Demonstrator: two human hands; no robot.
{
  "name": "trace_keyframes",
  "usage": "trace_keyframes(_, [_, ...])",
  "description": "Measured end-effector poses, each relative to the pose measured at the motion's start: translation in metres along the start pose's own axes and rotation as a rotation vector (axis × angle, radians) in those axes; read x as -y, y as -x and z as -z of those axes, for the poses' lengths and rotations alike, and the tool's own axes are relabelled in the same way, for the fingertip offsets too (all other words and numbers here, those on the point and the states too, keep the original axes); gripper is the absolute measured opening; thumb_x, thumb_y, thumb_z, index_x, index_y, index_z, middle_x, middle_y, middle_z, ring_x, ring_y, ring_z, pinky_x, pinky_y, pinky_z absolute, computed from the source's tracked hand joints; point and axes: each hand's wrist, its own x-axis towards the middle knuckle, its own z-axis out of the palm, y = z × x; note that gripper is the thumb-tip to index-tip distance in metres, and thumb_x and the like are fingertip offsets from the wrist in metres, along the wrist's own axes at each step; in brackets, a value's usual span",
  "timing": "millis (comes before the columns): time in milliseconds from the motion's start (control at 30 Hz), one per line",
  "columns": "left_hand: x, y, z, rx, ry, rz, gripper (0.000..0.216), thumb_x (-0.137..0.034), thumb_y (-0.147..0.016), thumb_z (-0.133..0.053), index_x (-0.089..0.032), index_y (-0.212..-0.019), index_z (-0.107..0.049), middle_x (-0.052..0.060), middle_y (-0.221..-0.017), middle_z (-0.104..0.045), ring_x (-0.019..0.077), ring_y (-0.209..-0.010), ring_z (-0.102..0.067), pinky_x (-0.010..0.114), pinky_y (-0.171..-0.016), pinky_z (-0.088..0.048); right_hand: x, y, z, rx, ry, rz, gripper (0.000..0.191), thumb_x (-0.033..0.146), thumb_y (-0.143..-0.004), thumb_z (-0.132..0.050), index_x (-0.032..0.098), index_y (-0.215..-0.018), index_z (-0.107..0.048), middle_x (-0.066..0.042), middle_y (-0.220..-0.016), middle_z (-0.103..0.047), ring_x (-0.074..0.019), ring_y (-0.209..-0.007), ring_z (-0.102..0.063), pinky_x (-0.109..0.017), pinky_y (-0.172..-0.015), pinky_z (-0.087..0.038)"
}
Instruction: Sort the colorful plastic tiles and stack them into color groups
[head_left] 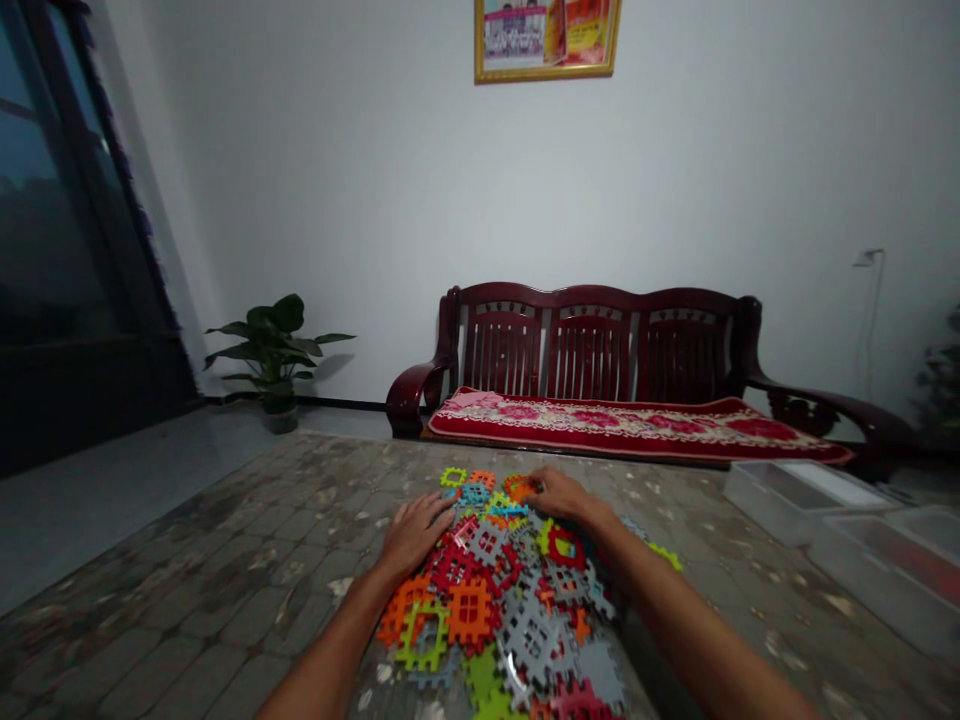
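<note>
A heap of interlocking plastic building tiles [484, 545] in red, orange, grey, green and blue is spread before me, many with window-like cutouts. My left hand [417, 533] lies over the heap's left side, fingers stretched forward and no tile visible in it. At the far right of the heap, my right hand [556, 494] bends its fingers round the edge of an orange tile [520, 488]. Its fingertips are partly hidden. Close to me are an orange window tile [472, 612] and a lime-green frame tile [423, 636].
The tiles lie on a patterned tablecloth [247, 540]. Clear plastic boxes [885, 560] stand at the right. Beyond the table is a dark wooden bench [592, 340] with a red floral cover [622, 422]. A potted plant [277, 350] stands at the back left.
</note>
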Motion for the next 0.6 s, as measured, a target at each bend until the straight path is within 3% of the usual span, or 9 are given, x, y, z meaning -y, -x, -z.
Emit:
trace_keyframes(167, [0.0,0.0,0.001,-0.067,0.164,-0.051,0.044,-0.042,-0.094,-0.046,-0.024,-0.118,-0.077,0.007,-0.141,-0.068,0.0251,-0.136,-0.056,0.041,-0.119,-0.036,0.006,0.028,0.006,-0.062,-0.162,-0.031,0.014,0.024,-0.066,-0.071,0.02,-0.078,-0.075,0.001,-0.071,-0.071,-0.0178,-0.069,-0.063,-0.025,-0.063,-0.045])
trace_keyframes(267, [-0.003,-0.007,0.01,-0.103,0.207,0.002,0.051,-0.043,-0.098,-0.034,-0.019,-0.103,-0.078,0.01,-0.119,-0.078,0.0249,-0.115,-0.068,0.037,-0.107,-0.047,0.013,0.047,0.015,0.07,-0.428,0.031,0.026,0.033,-0.067,-0.075,0.02,-0.09,-0.077,0.0,-0.076,-0.074,-0.0179,-0.07,-0.065,-0.027,-0.066,-0.05])
trace_keyframes(333, [-0.005,-0.017,0.018,-0.152,0.142,0.054,0.054,-0.042,-0.099,-0.028,-0.019,-0.103,-0.077,0.01,-0.114,-0.078,0.0246,-0.11,-0.07,0.036,-0.101,-0.05,0.01,0.06,0.026,0.131,-0.557,0.102,0.038,0.042,-0.069,-0.077,0.02,-0.1,-0.077,-0.003,-0.089,-0.077,-0.0209,-0.079,-0.069,-0.033,-0.075,-0.054])
trace_keyframes(400, [-0.009,-0.031,0.023,-0.181,0.07,0.058,0.051,-0.042,-0.099,-0.031,-0.019,-0.109,-0.075,0.012,-0.122,-0.076,0.0246,-0.116,-0.067,0.036,-0.104,-0.047,-0.005,0.072,0.039,0.051,-0.586,0.106,0.045,0.053,-0.075,-0.073,0.02,-0.105,-0.077,-0.006,-0.102,-0.078,-0.0255,-0.093,-0.071,-0.039,-0.087,-0.055])
trace_keyframes(467, [-0.013,-0.047,0.024,-0.171,0.034,0.033,0.047,-0.044,-0.097,-0.039,-0.02,-0.115,-0.075,0.012,-0.131,-0.072,0.0254,-0.126,-0.062,0.038,-0.112,-0.041,-0.032,0.082,0.05,-0.126,-0.508,0.019,0.048,0.06,-0.082,-0.063,0.019,-0.104,-0.077,-0.01,-0.106,-0.078,-0.03,-0.103,-0.07,-0.045,-0.096,-0.053])
trace_keyframes(567, [-0.02,-0.073,0.015,-0.142,-0.002,0.029,0.049,-0.053,-0.091,-0.051,-0.024,-0.124,-0.072,0.015,-0.145,-0.063,0.0333,-0.141,-0.049,0.051,-0.117,-0.032,-0.083,0.097,0.054,-0.331,-0.23,-0.127,0.053,0.061,-0.081,-0.061,0.019,-0.11,-0.077,-0.014,-0.123,-0.074,-0.0363,-0.122,-0.063,-0.052,-0.111,-0.043])
trace_keyframes(600, [-0.023,-0.08,0.01,-0.133,-0.009,0.029,0.053,-0.057,-0.089,-0.053,-0.024,-0.126,-0.071,0.016,-0.147,-0.061,0.037,-0.144,-0.046,0.056,-0.117,-0.031,-0.097,0.103,0.051,-0.321,-0.14,-0.169,0.054,0.059,-0.082,-0.061,0.02,-0.116,-0.076,-0.015,-0.131,-0.071,-0.0369,-0.129,-0.059,-0.053,-0.116,-0.038])
